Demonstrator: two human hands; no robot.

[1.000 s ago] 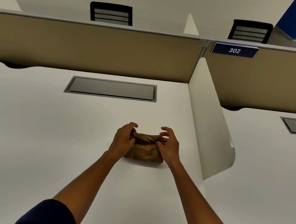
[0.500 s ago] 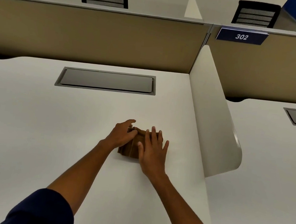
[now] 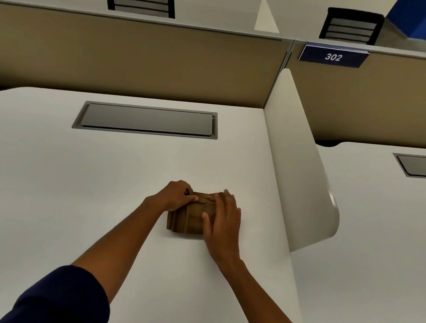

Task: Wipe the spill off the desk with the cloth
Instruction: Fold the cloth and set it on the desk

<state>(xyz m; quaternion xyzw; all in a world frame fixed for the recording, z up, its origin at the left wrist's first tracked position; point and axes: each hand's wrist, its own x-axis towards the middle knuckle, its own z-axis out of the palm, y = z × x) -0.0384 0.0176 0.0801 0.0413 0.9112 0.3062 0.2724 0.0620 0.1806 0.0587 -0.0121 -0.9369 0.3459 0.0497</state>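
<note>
Two hands meet on a folded brown cloth (image 3: pixel 187 218) lying on the white desk (image 3: pixel 72 186). The left hand (image 3: pixel 175 197) curls its fingers over the cloth's far left corner and holds it, while the right hand (image 3: pixel 223 219) lies flat with straight fingers pressing the cloth's right side (its fingertips are blurred). Beyond the cloth sits a grey cable hatch (image 3: pixel 146 120), and a white divider (image 3: pixel 300 170) stands to the right.
</note>
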